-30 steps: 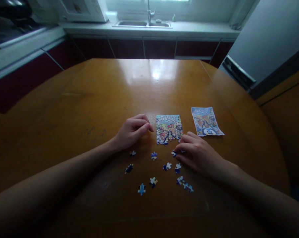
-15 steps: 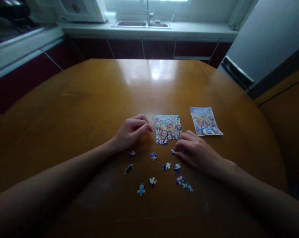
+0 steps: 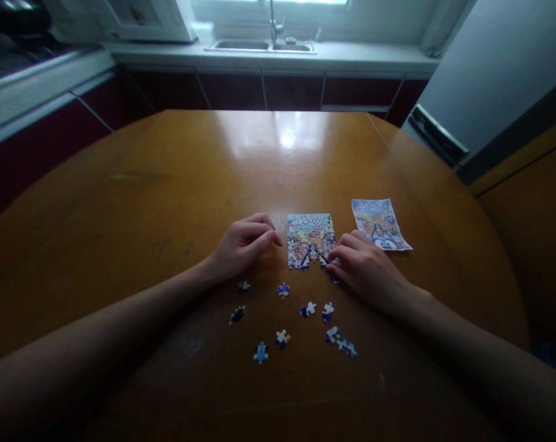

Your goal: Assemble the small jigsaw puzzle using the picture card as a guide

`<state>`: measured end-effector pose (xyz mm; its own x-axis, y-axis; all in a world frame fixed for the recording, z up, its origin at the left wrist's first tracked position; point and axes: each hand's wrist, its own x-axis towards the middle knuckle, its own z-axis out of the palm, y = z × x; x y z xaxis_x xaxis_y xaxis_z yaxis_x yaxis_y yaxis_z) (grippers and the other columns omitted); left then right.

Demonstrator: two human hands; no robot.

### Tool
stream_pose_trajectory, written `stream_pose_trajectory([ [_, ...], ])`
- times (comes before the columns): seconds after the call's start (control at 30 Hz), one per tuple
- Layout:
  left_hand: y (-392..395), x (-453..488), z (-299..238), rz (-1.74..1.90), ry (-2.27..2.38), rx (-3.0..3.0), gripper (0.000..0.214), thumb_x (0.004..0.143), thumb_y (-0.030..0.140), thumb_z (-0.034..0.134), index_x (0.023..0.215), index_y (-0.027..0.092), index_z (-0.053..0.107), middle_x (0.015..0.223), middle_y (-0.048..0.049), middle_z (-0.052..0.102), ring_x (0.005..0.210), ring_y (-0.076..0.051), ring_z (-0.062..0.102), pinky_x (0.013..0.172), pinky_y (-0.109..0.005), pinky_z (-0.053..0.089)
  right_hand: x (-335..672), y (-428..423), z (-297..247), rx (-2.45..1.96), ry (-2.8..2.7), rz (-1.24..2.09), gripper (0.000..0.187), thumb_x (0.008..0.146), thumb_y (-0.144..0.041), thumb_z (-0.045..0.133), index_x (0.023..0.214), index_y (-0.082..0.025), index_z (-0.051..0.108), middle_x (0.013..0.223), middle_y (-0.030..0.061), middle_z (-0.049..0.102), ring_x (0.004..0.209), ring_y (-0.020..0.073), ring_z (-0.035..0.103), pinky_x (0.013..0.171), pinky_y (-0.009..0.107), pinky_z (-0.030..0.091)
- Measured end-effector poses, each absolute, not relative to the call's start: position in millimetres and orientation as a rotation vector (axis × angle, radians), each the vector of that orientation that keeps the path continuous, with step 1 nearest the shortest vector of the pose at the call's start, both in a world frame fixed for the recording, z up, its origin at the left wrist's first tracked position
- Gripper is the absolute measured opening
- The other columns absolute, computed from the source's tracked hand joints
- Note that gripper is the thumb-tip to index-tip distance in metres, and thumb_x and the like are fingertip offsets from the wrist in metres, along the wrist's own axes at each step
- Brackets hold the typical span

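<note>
Rectangular multicolour card jigsaw (image 3: 309, 236) looks mostly joined, btm edge unfinished; small knobbed blue/white card pcs (image 3: 283, 290) loose below it. L hand (image 3: 243, 247) left of it, lax, w/o anything; R hand (image 3: 364, 265) at its btm-right corner, can't tell if gripping

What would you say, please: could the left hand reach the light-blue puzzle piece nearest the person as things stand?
Probably yes: the left hand is nearby, and between it and the light-blue puzzle piece lie only bare tabletop and flat loose pieces.
</note>
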<state>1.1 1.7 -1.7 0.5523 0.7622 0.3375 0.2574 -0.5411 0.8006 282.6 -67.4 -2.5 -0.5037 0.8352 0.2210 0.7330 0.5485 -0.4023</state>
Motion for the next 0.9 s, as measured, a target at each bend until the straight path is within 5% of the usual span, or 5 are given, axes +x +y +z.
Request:
stream_pose_trajectory([
  [0.9, 1.3, 0.2, -1.6, 0.894, 0.802, 2.072, 0.027, 0.096, 0.025, 0.054, 0.080, 0.017, 0.075, 0.080, -0.0030, 0.059, 0.075, -0.013, 0.057, 0.068, -0.026, 0.044, 280.9, -71.6, 6.1, -1.246, -2.441, 0.345, 0.022, 0.096, -0.024, 0.055, 0.086, -0.021, 0.075, 0.089, 0.0082, 0.062, 0.089, 0.0232, 0.050, 0.080, 0.038, 0.046],
])
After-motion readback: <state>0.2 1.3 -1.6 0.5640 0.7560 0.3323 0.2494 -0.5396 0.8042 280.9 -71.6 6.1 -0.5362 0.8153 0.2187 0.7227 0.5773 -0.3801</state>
